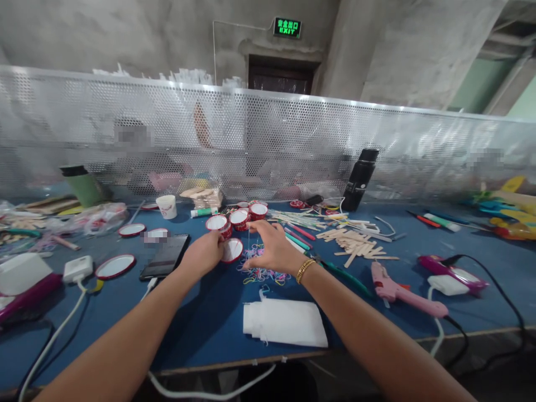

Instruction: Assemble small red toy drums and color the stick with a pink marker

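My left hand [205, 252] is closed round a small red-rimmed paper cup [231, 249] tipped on its side on the blue table [201, 318]. My right hand [270, 245], with a gold bracelet at the wrist, pinches a thin rubber band [248, 241] stretched down beside the cup. Under the right hand lies a heap of coloured rubber bands [262, 272]. Several more red-rimmed cups [239, 218] stand just behind the hands.
A white pouch [285, 322] lies near the front edge. Wooden sticks [355, 243], coloured sticks, a pink glue gun [402, 290], a phone [165, 255], round lids [115, 266], chargers and cables are spread about. A perforated metal screen [268, 139] closes the back.
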Tool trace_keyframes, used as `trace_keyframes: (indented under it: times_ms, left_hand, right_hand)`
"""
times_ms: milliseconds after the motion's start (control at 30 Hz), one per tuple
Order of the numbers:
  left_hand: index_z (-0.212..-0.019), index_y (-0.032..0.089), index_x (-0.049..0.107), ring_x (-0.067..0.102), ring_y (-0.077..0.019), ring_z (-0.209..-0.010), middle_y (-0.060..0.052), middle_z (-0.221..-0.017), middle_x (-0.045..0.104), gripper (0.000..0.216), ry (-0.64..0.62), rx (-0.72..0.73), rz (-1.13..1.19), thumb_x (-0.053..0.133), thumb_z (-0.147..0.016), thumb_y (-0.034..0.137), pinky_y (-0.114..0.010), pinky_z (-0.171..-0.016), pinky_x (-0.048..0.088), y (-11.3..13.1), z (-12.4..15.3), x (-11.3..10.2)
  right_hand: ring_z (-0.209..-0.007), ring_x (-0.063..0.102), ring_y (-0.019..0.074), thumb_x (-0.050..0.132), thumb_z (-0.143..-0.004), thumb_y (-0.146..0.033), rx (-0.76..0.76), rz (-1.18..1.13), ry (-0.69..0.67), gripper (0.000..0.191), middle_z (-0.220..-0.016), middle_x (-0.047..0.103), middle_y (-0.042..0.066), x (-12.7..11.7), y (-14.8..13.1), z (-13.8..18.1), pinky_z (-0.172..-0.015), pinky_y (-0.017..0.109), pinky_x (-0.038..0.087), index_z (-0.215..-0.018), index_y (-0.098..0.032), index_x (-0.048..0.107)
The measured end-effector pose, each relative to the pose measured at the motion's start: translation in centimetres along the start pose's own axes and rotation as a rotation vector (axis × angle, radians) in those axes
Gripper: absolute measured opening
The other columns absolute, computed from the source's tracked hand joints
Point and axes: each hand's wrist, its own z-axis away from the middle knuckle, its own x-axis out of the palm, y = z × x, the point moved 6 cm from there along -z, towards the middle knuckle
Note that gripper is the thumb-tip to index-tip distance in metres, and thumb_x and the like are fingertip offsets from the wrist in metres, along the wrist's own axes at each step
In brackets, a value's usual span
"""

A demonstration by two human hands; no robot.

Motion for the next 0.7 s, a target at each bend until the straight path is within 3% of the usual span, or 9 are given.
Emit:
trace_keyframes:
  times_ms: [67,167,267,467,700]
  left_hand:
    - [-0.091,0.018,0.06,0.066,-0.0229,-0.079,-0.009,-0.085,0.07,0.012,0.022,-0.031,0.211,0.051,-0.084,0.023,-0.031,-0.066,0.047,0.5,-0.1,-0.1]
    - [-0.096,0.018,0.059,0.065,-0.0187,-0.071,-0.005,-0.088,0.068,0.019,-0.006,-0.13,0.715,0.061,-0.077,0.023,-0.028,-0.056,0.05,1.2,0.2,0.5]
    - [-0.091,0.017,0.062,0.062,-0.0148,-0.067,-0.002,-0.083,0.065,0.021,-0.053,-0.2,0.996,0.068,-0.071,0.021,-0.027,-0.056,0.054,1.9,0.6,1.2]
    - [-0.075,0.017,0.057,0.059,-0.0122,-0.062,0.002,-0.069,0.06,0.023,-0.052,-0.259,1.082,0.075,-0.061,0.023,-0.025,-0.053,0.052,2.2,1.0,1.3]
    - [-0.074,0.02,0.053,0.057,-0.0108,-0.059,0.004,-0.067,0.059,0.016,0.075,-0.264,0.984,0.066,-0.067,0.025,-0.021,-0.048,0.043,1.6,1.0,0.3]
  right_hand:
    - [-0.126,0.049,0.0311,0.084,-0.059,-0.051,0.012,-0.002,0.006,0.095,-0.136,0.052,0.014,0.1,0.1,0.0,-0.108,0.054,0.027,-0.137,-0.023,0.04]
    - [-0.129,0.045,0.0327,0.084,-0.057,-0.054,0.021,0.004,0.033,0.099,-0.138,0.049,0.015,0.1,0.1,-0.1,-0.108,0.054,0.027,-0.138,-0.021,0.038]
    - [-0.127,0.046,0.032,0.085,-0.054,-0.055,0.03,0.008,0.057,0.101,-0.136,0.049,0.014,0.1,0.1,-0.1,-0.108,0.054,0.027,-0.137,-0.022,0.037]
    - [-0.128,0.045,0.032,0.085,-0.053,-0.054,0.019,0.028,0.065,0.1,-0.138,0.049,0.015,0.4,0.0,0.0,-0.108,0.052,0.026,-0.136,-0.021,0.038]
    - [-0.129,0.045,0.033,0.079,-0.06,-0.056,0.035,0.039,0.081,0.092,-0.137,0.05,0.016,0.2,0.3,-0.1,-0.109,0.054,0.024,-0.136,-0.02,0.04]
